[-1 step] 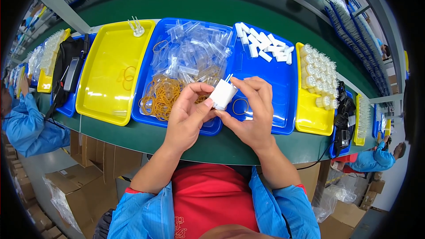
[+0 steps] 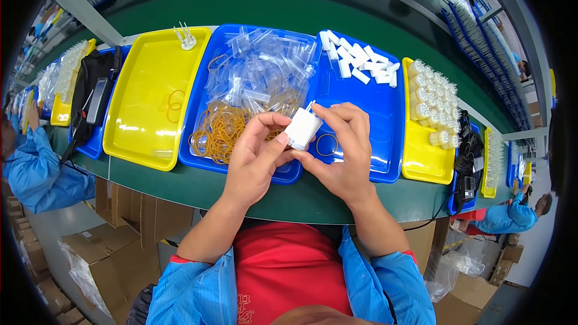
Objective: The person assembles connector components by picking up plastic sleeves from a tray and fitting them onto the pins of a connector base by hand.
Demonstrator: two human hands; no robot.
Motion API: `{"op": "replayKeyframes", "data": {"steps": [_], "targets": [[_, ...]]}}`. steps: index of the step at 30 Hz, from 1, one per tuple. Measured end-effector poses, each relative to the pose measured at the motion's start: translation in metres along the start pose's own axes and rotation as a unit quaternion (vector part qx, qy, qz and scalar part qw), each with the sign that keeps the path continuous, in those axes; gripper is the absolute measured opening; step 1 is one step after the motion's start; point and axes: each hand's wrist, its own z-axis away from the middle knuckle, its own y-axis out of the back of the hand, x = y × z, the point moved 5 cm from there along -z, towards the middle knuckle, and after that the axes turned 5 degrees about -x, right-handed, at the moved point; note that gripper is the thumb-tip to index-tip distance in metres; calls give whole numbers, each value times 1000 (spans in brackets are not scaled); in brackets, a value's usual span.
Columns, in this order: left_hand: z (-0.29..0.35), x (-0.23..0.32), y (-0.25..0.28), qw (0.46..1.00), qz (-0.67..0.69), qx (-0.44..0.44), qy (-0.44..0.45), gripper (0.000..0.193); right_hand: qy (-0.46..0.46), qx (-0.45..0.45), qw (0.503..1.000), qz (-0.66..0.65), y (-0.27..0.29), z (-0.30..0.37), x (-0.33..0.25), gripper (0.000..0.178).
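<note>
White plug adapter: raised above the two blue trays; probably light, stiff, slightly slick
Hold: best by its flat sides, sparing the thin prongs
Left hand: thumb and fingers closed on its left side
Right hand: pinching it from far end to near end
Surface: green workbench, rubber bands left
Room: cardboard boxes near left, blue-clad co-worker far left

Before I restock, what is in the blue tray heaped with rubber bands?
Rubber bands mostly nearer, clear plastic pieces beyond. The left hand hides part; whatever lies under both is covered.
</note>
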Motion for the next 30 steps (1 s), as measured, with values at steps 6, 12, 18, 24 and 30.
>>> {"op": "replayKeyframes", "data": {"steps": [6, 12, 18, 24, 30], "targets": [[2, -2, -3, 999, 10, -8, 44, 32, -1, -15, 1000, 9, 0, -2, -3, 81], [1, 0, -7, 999, -12, -25, 17, 34, -18, -13, 1000, -11, -1, -1, -2, 79], [1, -1, -9, 999, -1, -22, 33, 34, -50, -8, 997, -56, -2, 2, 1, 76], [1, -3, -10, 999, -26, -25, 22, 34, -71, -16, 994, -80, 0, 2, 5, 75], [-1, -3, -10, 999, 5, -37, 22, 34, -64, -17, 996, -68, 0, 2, 5, 77]]}}
